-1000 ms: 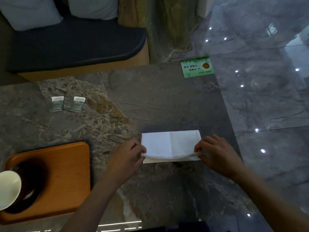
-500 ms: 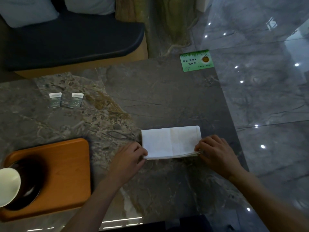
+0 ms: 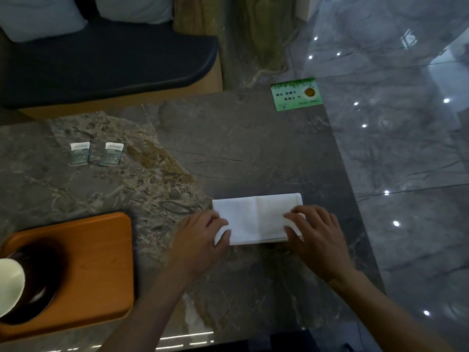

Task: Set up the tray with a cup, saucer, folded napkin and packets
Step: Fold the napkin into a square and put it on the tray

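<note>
My left hand [image 3: 200, 240] and right hand [image 3: 314, 237] both rest on the white folded cloth napkin [image 3: 256, 217], which lies flat on the grey-brown veined marble tabletop [image 3: 228, 148] straight ahead of me. The left fingers [image 3: 223, 224] curl over the napkin's near left corner; the right fingers [image 3: 294, 215] lie loosely spread on its right end, pressing down. Whether either thumb is tucked under the layers I cannot tell.

To do this fold well, I judge I should keep the stacked near edges flush, smooth outward from the middle crease, and only then bring one end across. The cloth looks soft and thin, so it will likely slip unless pinned.

Well to the left of my left fingers sits the orange rounded wooden tray [image 3: 101, 262], already carrying a dark glossy round saucer [image 3: 38, 288] with a pale cream cup [image 3: 10, 285] on it. Beyond my left fingers, farther across the stone, two small dark-and-white paper packets [image 3: 96, 153] lie side by side, just apart.
</note>
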Tool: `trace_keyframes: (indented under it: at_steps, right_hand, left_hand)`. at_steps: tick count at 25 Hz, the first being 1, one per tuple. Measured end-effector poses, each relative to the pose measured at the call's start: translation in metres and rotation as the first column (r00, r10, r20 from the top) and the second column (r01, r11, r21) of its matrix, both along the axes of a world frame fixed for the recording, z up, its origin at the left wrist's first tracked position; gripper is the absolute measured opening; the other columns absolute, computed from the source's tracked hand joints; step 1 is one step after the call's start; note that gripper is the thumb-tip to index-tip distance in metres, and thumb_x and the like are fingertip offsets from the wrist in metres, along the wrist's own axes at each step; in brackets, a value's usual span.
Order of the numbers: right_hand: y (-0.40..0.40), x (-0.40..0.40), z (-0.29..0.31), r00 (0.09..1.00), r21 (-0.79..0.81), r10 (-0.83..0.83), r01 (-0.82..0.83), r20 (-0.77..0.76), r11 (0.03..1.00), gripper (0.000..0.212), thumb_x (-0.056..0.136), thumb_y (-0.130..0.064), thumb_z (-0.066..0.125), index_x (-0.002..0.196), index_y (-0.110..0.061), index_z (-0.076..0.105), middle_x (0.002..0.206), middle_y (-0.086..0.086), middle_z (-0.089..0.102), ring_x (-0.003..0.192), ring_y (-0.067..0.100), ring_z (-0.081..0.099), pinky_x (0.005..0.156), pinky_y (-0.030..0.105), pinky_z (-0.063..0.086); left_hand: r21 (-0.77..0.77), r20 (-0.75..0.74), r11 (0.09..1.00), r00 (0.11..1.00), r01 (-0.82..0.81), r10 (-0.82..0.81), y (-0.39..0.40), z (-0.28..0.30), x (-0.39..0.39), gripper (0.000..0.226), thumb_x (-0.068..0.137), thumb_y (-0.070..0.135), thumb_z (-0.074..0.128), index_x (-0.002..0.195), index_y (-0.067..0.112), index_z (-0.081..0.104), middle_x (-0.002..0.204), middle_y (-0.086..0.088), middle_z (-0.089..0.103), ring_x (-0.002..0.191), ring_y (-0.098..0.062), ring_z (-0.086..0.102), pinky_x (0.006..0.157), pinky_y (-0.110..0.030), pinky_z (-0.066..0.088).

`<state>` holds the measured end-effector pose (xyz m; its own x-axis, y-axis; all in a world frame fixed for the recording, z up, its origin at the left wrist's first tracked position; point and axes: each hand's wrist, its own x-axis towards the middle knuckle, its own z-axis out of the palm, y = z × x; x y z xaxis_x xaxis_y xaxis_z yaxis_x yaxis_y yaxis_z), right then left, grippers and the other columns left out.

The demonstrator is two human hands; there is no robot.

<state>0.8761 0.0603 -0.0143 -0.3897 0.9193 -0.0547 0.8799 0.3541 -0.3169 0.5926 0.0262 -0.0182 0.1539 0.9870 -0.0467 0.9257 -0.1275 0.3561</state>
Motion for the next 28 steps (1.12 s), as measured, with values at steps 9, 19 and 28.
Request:
trace_keyframes:
  at_steps: [9,19,28]
  right_hand:
    - [0.018,-0.070,-0.029,0.987,-0.062,0.075,-0.066,0.145,0.996,0.058,0.101,-0.039,0.036,0.153,-0.015,0.023,0.161,0.005,0.017,0.149,0.029,-0.001,0.118,0.057,0.001]
    - [0.019,-0.045,-0.045,0.971,-0.110,0.063,-0.039,0.232,0.993,0.070,0.098,-0.061,0.020,0.155,-0.025,-0.001,0.163,-0.001,-0.005,0.149,0.023,-0.012,0.119,0.045,-0.008]
    - [0.024,-0.017,-0.050,0.978,-0.171,-0.015,0.052,0.210,0.984,0.073,0.096,-0.064,0.018,0.154,-0.028,-0.009,0.163,-0.005,-0.013,0.148,0.024,-0.014,0.120,0.049,-0.002]
  left_hand:
    - [-0.086,-0.161,0.995,0.985,0.043,-0.057,0.031,-0.039,0.067,0.054,0.101,0.031,0.025,0.150,0.009,0.026,0.157,-0.010,0.030,0.147,-0.026,0.022,0.120,-0.048,0.017]
    - [-0.127,-0.212,0.991,0.974,0.050,-0.076,0.028,-0.050,0.045,0.067,0.099,0.051,0.016,0.154,0.014,0.009,0.163,-0.007,0.006,0.150,-0.020,0.004,0.122,-0.042,0.007]
    - [-0.169,-0.195,0.986,0.980,-0.006,-0.027,0.020,-0.052,0.010,0.071,0.098,0.053,0.017,0.154,0.012,0.003,0.164,-0.006,0.000,0.150,-0.020,0.000,0.121,-0.034,0.002]
